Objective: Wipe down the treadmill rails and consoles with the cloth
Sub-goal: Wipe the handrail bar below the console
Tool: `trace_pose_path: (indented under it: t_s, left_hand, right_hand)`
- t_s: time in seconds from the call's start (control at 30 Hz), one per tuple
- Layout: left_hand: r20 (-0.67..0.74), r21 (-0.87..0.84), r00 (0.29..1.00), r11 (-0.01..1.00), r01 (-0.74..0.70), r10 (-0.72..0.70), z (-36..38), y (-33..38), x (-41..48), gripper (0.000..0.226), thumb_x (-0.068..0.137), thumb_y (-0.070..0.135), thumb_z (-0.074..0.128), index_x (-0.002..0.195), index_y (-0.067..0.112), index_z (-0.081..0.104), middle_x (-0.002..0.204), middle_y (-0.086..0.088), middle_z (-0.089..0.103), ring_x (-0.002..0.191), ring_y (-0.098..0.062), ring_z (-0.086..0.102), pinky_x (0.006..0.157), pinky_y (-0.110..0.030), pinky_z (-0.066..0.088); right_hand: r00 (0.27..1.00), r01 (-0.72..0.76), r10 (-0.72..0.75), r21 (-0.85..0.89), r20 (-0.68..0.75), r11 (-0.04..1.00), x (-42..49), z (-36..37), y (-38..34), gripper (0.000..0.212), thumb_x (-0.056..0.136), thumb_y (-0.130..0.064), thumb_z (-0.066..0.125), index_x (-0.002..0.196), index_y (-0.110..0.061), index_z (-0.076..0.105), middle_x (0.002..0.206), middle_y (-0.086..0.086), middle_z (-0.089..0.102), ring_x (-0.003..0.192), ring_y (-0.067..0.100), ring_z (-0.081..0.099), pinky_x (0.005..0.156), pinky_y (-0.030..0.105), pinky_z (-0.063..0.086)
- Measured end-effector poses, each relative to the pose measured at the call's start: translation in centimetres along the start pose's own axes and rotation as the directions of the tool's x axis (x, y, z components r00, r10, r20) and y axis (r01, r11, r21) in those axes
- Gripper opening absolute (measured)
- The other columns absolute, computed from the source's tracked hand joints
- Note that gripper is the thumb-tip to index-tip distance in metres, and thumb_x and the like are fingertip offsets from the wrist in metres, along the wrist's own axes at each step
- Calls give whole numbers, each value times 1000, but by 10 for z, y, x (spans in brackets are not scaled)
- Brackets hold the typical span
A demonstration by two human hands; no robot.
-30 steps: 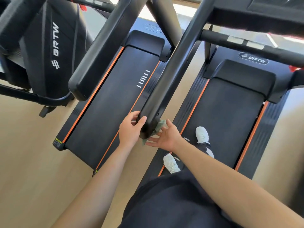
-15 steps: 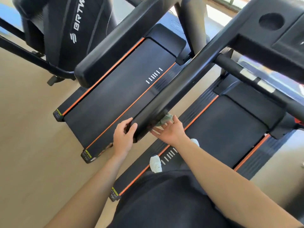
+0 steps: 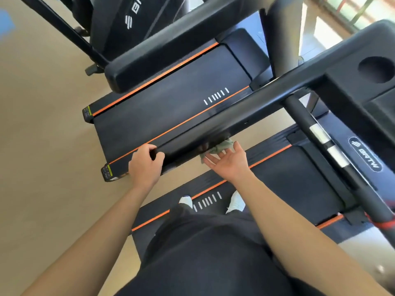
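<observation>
We stand on the belt of the near treadmill [image 3: 288, 178], our white shoes [image 3: 236, 202] either side of its white tick marks. Our left hand [image 3: 145, 165] curls its fingers around the free end of the black left rail [image 3: 224, 122], gripping it at the tip. Our right hand [image 3: 229, 162] lies palm-up with fingers spread flat, pressing the pale green cloth [image 3: 220, 146] against the underside of that same rail, just beside the left hand. The cloth is bunched, partly hidden by the rail. Farther along, the rail meets the console [image 3: 363, 67] at the upper right edge, with a round cup hole in it. A second treadmill [image 3: 171, 103] lies beside ours on the tan floor [image 3: 42, 146].
</observation>
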State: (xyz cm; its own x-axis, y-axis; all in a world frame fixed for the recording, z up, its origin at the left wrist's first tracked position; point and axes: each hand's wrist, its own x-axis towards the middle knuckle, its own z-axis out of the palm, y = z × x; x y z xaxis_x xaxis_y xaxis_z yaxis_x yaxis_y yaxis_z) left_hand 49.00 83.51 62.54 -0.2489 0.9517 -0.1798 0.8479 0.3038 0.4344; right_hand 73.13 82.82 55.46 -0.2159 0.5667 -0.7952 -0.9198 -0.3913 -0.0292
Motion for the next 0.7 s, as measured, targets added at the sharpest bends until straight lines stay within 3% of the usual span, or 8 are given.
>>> trace_pose_path:
  t_s: [0.13,0.4,0.53,0.7]
  left_hand:
    - [23,164,992,979,-123,121,6,31,3,44,92,51,62,127,25,59,118,5,70,111,-24,63,101,-46,44]
    - [248,227,907,890,-395,339,43,112,31,60,91,65,52,140,30,52,134,6,62,124,-24,57,95,-43,46]
    - [258,321,896,843,-431,360,53,127,35,61,87,76,47,126,30,56,111,7,70,106,-24,66,77,-36,41]
    - [194,337,900,835,-434,390,56,119,37,62,84,82,41,115,31,58,94,10,70,91,-23,68,74,-35,50]
  right_hand:
    - [1000,21,-21,-17,17,1000,-5,-5,-21,55,102,-57,37,135,-19,58,138,10,59,125,44,55,103,61,45]
    - [993,111,-110,-8,39,994,-12,-14,-73,51,102,-56,38,124,-18,65,136,8,57,128,41,54,105,59,44]
    - [978,210,-210,-51,1,976,-20,-10,-100,43,102,-55,44,113,-21,67,128,8,56,130,39,54,106,57,44]
    - [938,343,-347,-118,-10,932,-34,-4,-131,31,99,-48,55,110,-24,70,131,2,58,128,33,55,108,53,45]
